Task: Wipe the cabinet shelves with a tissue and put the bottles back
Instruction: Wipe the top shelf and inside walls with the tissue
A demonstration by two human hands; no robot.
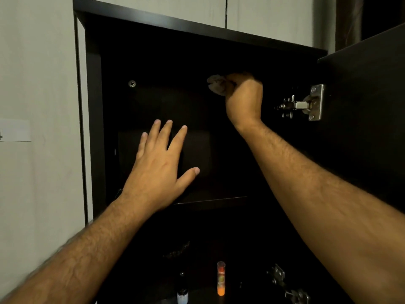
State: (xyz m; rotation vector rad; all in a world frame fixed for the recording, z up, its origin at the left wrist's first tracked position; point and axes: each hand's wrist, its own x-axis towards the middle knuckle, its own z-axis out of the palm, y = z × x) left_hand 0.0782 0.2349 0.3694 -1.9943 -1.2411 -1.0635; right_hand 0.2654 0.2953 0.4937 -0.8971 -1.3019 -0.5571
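Right hand [244, 96] clenched around crumpled tissue [217, 84], high inside dark cabinet [153, 20]. Left hand [161, 165] below-left of it, fingers spread, grasping nothing. Bottles [221, 278] far beneath.

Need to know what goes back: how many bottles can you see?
2, both low in the cabinet: a dark bottle at bottom centre and an orange tube-like bottle right of it. The dark interior may hide more.

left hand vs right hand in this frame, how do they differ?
The left hand is open with fingers spread and holds nothing; the right hand is curled round a crumpled tissue. The left hand sits lower, near the left of the cabinet opening; the right hand reaches higher, toward the hinge side. Both are bare and extend into the dark cabinet.
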